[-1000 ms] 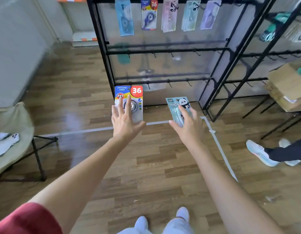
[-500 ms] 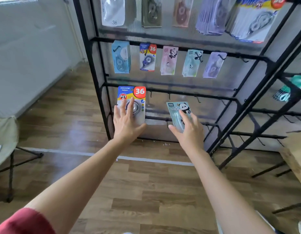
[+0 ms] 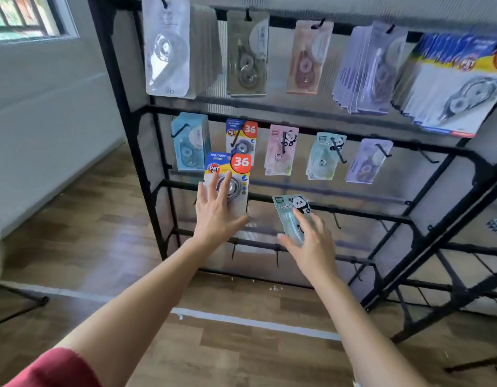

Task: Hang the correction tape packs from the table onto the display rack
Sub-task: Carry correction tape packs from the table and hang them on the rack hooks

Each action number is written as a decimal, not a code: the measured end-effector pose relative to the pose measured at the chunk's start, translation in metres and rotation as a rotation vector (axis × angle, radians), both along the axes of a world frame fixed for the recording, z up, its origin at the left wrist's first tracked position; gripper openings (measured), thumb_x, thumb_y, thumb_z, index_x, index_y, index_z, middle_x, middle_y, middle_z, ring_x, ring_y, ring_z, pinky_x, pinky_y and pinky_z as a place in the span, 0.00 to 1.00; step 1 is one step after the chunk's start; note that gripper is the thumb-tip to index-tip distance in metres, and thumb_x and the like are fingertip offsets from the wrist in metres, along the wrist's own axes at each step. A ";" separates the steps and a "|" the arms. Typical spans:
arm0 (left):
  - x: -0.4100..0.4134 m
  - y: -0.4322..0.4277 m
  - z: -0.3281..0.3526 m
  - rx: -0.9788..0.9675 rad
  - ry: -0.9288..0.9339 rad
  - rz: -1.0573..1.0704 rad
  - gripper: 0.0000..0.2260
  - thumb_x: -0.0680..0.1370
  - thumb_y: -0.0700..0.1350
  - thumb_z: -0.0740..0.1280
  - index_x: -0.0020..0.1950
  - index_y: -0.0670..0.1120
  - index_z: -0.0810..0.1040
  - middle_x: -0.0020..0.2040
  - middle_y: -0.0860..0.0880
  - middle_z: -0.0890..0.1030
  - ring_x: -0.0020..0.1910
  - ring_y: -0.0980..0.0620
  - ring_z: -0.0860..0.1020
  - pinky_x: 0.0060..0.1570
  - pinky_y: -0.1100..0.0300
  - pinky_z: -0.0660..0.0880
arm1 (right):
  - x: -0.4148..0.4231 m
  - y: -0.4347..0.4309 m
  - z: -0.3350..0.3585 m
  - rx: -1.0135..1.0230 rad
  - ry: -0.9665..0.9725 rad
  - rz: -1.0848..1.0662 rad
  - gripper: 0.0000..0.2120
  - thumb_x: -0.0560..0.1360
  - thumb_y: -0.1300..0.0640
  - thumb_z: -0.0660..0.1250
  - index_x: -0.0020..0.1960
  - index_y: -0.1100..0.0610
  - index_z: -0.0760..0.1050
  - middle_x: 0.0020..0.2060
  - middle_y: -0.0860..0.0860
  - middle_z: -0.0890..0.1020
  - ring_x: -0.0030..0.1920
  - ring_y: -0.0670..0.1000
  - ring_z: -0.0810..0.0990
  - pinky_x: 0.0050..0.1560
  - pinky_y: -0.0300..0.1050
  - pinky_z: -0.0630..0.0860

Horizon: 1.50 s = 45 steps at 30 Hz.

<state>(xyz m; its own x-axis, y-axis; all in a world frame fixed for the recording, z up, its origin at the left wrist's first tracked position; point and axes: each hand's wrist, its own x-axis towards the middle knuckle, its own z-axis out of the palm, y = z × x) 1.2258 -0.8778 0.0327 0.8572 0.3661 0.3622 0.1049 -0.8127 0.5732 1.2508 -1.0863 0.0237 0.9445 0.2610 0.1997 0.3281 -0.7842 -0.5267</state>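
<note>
Closing on the display rack (image 3: 135, 152), the person is now standing much nearer to it than a second ago, and both packs are riding higher against the rack's lower bars. That is bringing the hanging step within reach, though neither pack is on a hook yet.

The left hand (image 3: 216, 216) is holding the blue-and-yellow pack (image 3: 230, 166). Its grip is lying flat, with straight fingers spread over the printed front and the thumb hooking the bottom edge. This pack is sitting just below its hung twin (image 3: 241, 138) on the rack's middle row.

The right hand (image 3: 314, 247) is pinching the teal panda pack (image 3: 290, 208) by its lower end. It is tilting in front of the rack's next bar down. Both are looking like thin, flat carded blisters.
</note>
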 end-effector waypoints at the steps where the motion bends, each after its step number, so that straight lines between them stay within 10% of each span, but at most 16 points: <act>1: 0.012 0.005 0.001 0.002 -0.012 -0.002 0.44 0.70 0.51 0.73 0.78 0.53 0.50 0.78 0.47 0.50 0.75 0.42 0.45 0.72 0.45 0.48 | 0.012 0.005 0.000 0.002 -0.001 -0.003 0.31 0.75 0.42 0.66 0.74 0.46 0.61 0.74 0.55 0.61 0.73 0.56 0.59 0.68 0.57 0.62; 14: 0.075 0.032 -0.023 0.029 -0.080 -0.040 0.41 0.66 0.54 0.68 0.77 0.46 0.57 0.77 0.42 0.54 0.75 0.33 0.50 0.72 0.40 0.50 | 0.095 0.046 -0.008 0.031 -0.053 0.014 0.31 0.74 0.42 0.67 0.74 0.48 0.63 0.71 0.56 0.66 0.69 0.57 0.65 0.65 0.55 0.66; 45: 0.199 0.024 -0.011 0.054 0.237 0.009 0.43 0.75 0.55 0.68 0.78 0.54 0.39 0.79 0.45 0.40 0.77 0.44 0.40 0.73 0.45 0.41 | 0.148 0.005 -0.006 -0.065 -0.042 -0.035 0.32 0.75 0.39 0.64 0.75 0.45 0.59 0.75 0.52 0.58 0.74 0.53 0.56 0.69 0.52 0.60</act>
<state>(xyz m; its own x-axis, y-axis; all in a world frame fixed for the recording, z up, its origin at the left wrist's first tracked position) 1.4243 -0.8538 0.0215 0.9173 0.3599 0.1703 0.2392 -0.8400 0.4870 1.3992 -1.0809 0.0177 0.9445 0.2415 0.2229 0.3204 -0.8278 -0.4605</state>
